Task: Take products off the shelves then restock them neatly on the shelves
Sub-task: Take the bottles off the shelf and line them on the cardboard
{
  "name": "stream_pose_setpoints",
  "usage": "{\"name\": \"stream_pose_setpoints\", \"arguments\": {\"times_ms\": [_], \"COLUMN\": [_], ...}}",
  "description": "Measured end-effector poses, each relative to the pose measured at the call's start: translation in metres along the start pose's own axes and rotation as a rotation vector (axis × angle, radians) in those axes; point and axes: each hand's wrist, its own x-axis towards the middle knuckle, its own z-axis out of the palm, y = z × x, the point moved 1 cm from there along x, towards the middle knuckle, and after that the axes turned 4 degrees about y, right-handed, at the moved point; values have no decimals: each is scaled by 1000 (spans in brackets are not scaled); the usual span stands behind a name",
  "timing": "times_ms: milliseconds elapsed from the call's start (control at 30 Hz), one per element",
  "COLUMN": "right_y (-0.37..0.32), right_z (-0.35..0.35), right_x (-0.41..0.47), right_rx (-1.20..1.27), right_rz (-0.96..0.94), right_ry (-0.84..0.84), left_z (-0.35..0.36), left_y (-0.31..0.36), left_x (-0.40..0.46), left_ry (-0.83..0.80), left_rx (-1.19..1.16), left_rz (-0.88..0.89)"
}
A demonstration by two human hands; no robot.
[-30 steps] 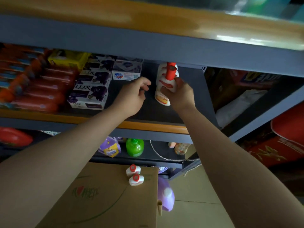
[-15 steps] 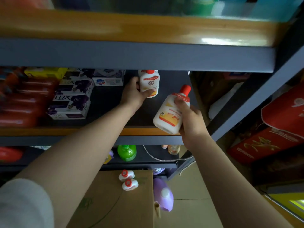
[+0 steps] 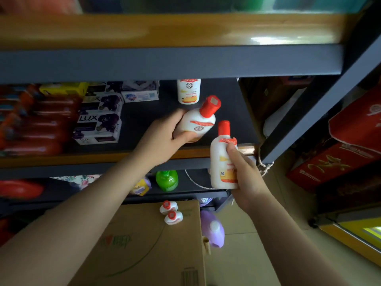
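Note:
My left hand [image 3: 162,139] grips a white bottle with a red cap [image 3: 199,121], tilted over the dark middle shelf [image 3: 142,118]. In front of the shelf edge, my right hand [image 3: 245,178] holds a second white bottle with a red cap [image 3: 223,159] upright. A third bottle of the same kind [image 3: 188,91] stands at the back of the shelf, its top hidden by the upper shelf beam. Two more such bottles [image 3: 171,212] lie on a cardboard box [image 3: 148,248] below.
Soap boxes [image 3: 99,118] and red packs [image 3: 39,124] fill the shelf's left side. On the lower shelf stand a green bottle [image 3: 167,180] and a purple pack [image 3: 142,186]. A purple jug [image 3: 212,230] sits on the floor beside the box. Red cartons [image 3: 340,149] are stacked at right.
My left hand has taken a bottle from the back of the shelf and drawn it forward. My right hand has pulled its bottle down and out past the shelf edge.

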Motion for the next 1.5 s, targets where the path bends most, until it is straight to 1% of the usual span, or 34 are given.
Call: {"name": "stream_pose_setpoints", "arguments": {"times_ms": [33,67,100,200,233,300,367,433,533,600,667,767,833,867,900,933,1000,1033,1100,1167,1267,1333,1400,1500], "right_y": [4,8,13,30,36,50,67,82,101,113,126,142,149,152,154,155,153,154,151,150,149,149,148,151], "right_z": [0,1,2,6,8,13,15,17,19,23,26,33,39,41,43,44,47,48,49,49,45,40,37,34], "right_x": [-5,-10,-16,-34,-41,-53,-63,-72,-84,-92,-96,-102,-103,-103,-104,-104,-103,-102,-101,-100,-96,-90,-85,-79], "right_rx": [48,100,147,236,235,183,99,22,-201,-415,-667,-1008,-1196,-1260,-1277,-1228,-992,-858,-482,-95,270,407,423,523], "right_rz": [26,60,97,205,232,251,237,190,1,-151,-296,-534,-716,-773,-791,-732,-465,-315,-58,175,401,523,631,688], "right_ry": [-8,-8,-5,-31,-51,-110,-126,-88,-1,49,128,310,381,403,416,396,339,304,267,233,176,192,231,275], "left_z": [-8,-13,-16,-12,-10,-8,-10,-14,-22,-26,-27,-28,-28,-28,-27,-27,-25,-24,-23,-22,-22,-22,-20,-15], "left_y": [5,8,9,10,9,4,-1,-8,-20,-27,-34,-44,-53,-56,-59,-61,-61,-61,-61,-61,-63,-64,-64,-65], "left_x": [-14,-30,-46,-93,-106,-127,-143,-154,-166,-172,-180,-192,-198,-200,-203,-204,-207,-207,-206,-204,-203,-204,-205,-207], "left_ry": [7,4,-4,0,-6,-41,-98,-163,-286,-338,-350,-388,-455,-490,-529,-568,-640,-663,-686,-683,-631,-603,-570,-518], "left_rx": [20,-16,-125,-648,-748,-902,-1021,-1058,-1034,-1013,-1023,-1132,-1230,-1272,-1318,-1365,-1430,-1441,-1430,-1402,-1387,-1402,-1437,-1444], "left_rz": [30,15,-69,-501,-634,-823,-883,-890,-974,-1055,-1158,-1275,-1304,-1307,-1306,-1296,-1251,-1228,-1191,-1160,-1175,-1200,-1247,-1305]}}
